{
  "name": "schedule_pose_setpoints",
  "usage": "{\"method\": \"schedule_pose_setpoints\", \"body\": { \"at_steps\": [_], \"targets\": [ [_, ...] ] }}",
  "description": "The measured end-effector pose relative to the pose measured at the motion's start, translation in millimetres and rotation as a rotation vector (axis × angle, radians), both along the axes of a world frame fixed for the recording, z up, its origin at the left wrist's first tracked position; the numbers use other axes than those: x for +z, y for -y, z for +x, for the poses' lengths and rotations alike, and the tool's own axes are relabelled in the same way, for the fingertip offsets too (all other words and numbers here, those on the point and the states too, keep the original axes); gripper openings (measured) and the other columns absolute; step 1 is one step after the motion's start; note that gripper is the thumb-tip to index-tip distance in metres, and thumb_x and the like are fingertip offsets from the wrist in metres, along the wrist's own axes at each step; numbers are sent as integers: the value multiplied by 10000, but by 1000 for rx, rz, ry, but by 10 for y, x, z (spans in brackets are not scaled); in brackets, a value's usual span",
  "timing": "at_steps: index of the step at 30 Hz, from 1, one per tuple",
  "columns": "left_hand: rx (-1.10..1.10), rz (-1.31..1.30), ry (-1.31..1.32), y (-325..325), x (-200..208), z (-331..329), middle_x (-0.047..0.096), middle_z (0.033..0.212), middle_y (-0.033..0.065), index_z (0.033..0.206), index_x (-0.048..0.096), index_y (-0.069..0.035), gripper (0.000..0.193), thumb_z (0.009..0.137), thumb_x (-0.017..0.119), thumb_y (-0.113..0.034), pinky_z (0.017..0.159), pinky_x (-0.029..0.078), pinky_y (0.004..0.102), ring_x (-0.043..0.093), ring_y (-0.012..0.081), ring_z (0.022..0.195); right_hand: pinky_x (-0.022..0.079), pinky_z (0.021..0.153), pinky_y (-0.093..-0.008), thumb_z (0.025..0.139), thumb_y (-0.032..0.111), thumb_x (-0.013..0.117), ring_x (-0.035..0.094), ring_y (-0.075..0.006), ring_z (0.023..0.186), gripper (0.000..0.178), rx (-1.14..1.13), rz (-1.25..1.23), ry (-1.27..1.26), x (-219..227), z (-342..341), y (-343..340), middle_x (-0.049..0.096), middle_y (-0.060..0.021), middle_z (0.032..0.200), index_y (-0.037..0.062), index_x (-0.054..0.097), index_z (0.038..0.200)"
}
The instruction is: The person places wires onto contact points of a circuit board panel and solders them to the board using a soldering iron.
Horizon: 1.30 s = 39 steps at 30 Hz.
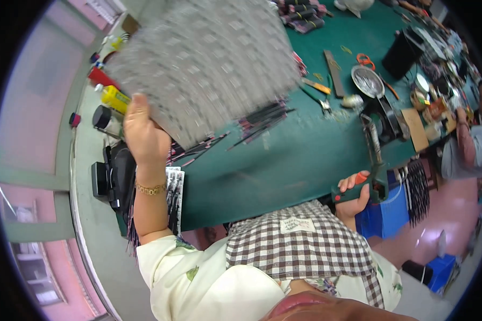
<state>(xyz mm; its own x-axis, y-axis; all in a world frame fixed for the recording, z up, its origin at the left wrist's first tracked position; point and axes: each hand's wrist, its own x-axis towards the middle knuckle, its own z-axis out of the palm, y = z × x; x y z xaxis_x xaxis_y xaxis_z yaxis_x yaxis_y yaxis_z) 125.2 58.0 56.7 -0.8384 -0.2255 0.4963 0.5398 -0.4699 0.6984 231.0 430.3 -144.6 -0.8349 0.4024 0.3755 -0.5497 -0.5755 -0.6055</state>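
My left hand [143,134] is raised over the left part of the green table [284,160] and grips the lower left edge of a large grey patterned board [209,59], which is blurred and fills the upper middle of the view. My right hand [354,191] is at the table's near right edge, closed around the green and red handle of a tool [372,160] whose metal shaft rises over the table. Thin dark strips [257,120] lie on the table under the board.
Bottles in yellow [114,98], red [102,77] and black [103,117] stand at the left edge, beside a black device [112,176]. A round metal pan [367,81], pliers [321,101], a wooden stick [334,66] and clutter lie at right. A blue crate [383,214] sits below. Another person [466,144] is at far right.
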Motion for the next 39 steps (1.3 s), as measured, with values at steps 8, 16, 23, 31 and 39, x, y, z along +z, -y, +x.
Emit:
{"method": "schedule_pose_setpoints", "body": {
  "at_steps": [8,16,23,31,39],
  "targets": [
    [-590,-3,542,-635,-1162,-100,557,1243,136,1248,469,41,360,1008,380,-211,913,487,370,583,221,1073,396,685,-309,956,359,371,473,-142,654,369,-80,-99,32,65,150,-175,466,-40,780,85,441,1193],
    [-632,25,640,-719,-1178,-56,562,1230,142,1252,456,48,373,1010,375,-223,931,482,383,582,234,1075,423,635,-317,941,350,403,496,-152,613,373,-110,-72,152,-83,240,-103,485,-51,764,64,434,1179],
    [-598,10,688,-650,-1239,-19,547,1256,142,1279,443,39,389,1008,383,-233,950,465,388,565,235,1099,415,647,-312,949,382,381,497,-148,625,389,-62,-67,146,-3,211,-63,484,-39,771,83,441,1190],
    [-455,-193,657,-500,-1184,-33,609,1152,88,1173,540,7,318,997,431,-234,879,490,316,591,155,1016,415,654,-312,953,369,381,495,-152,631,390,-24,-88,143,-26,178,-68,483,-51,775,68,427,1196],
    [197,-1045,-76,-476,-28,-730,615,761,-21,891,656,-16,297,965,520,-270,604,418,236,512,49,669,420,657,-317,951,355,381,498,-157,637,382,-83,-63,138,-62,179,-159,481,-57,774,60,433,1188]
  ]
}}
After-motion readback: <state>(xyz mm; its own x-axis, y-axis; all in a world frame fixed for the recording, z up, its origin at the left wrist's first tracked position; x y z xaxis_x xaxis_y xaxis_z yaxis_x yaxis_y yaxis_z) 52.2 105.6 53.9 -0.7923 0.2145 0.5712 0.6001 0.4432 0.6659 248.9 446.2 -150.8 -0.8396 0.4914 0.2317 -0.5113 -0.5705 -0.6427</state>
